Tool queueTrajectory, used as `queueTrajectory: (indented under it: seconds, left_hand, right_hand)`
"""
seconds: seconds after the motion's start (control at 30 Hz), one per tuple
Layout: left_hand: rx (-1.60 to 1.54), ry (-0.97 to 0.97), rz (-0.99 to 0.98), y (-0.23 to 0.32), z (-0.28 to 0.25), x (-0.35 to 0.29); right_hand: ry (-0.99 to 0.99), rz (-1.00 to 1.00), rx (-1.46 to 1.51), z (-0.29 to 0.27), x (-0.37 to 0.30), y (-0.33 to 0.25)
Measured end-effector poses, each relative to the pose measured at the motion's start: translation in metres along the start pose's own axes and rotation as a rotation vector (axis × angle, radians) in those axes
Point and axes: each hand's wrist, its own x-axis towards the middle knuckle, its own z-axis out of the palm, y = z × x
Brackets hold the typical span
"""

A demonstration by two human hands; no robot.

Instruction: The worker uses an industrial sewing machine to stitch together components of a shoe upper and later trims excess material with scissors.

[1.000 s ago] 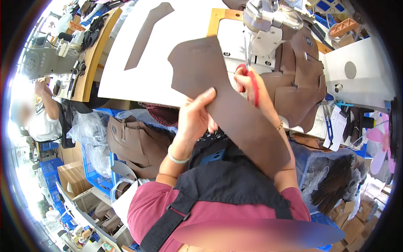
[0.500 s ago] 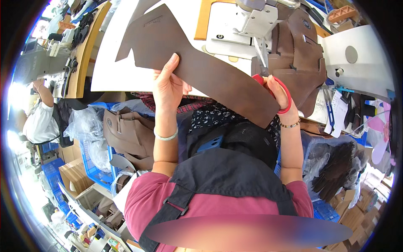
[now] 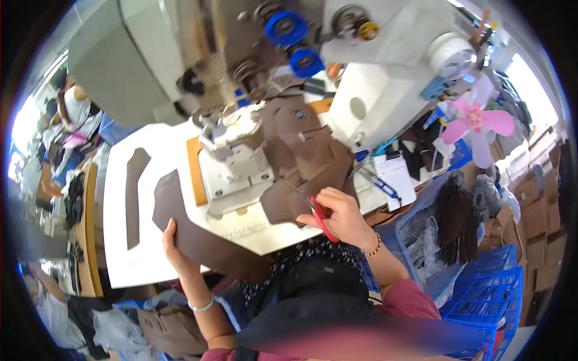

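My left hand [image 3: 180, 257] holds a brown leather-like panel [image 3: 201, 234] by its left edge, thumb on top. The panel's upper part extends over the white tabletop [image 3: 120, 265], and its lower end reaches over my lap. My right hand [image 3: 344, 222] is closed round the red handles of a pair of scissors [image 3: 321, 218]. Their blades point up and left, over a pile of brown bag parts [image 3: 310, 159]. A second, narrower brown piece [image 3: 136, 195] lies at the table's left, apart from the held panel.
A sewing machine [image 3: 235, 171] stands beyond the panel. Blue cutters [image 3: 385, 188] and paper lie at the right, near a pink fan [image 3: 475, 117]. Blue crates [image 3: 481, 295] and a lined bin [image 3: 421, 240] stand at lower right. Another person [image 3: 75, 108] is at far left.
The view has swung up and right, showing more of the machine. The panel now sits lower, away from the scissors. My right hand has turned, with the scissors now pointing left over the bag parts.
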Motion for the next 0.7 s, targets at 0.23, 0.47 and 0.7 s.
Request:
queueTrajectory:
  seconds: [0.23, 0.47, 0.7]
  left_hand:
    - [0.153, -0.165, 0.091, 0.022, 0.020, 0.050]
    - [0.311, -0.194, -0.072, 0.006, 0.018, 0.129]
    - [0.704, -0.112, -0.217, -0.011, -0.003, 0.165]
  right_hand:
    - [0.308, 0.214, -0.419, -0.065, -0.040, 0.004]
    - [0.237, 0.721, -0.541, -0.147, -0.083, 0.015]
    - [0.307, 0.746, -0.661, -0.187, -0.121, 0.033]
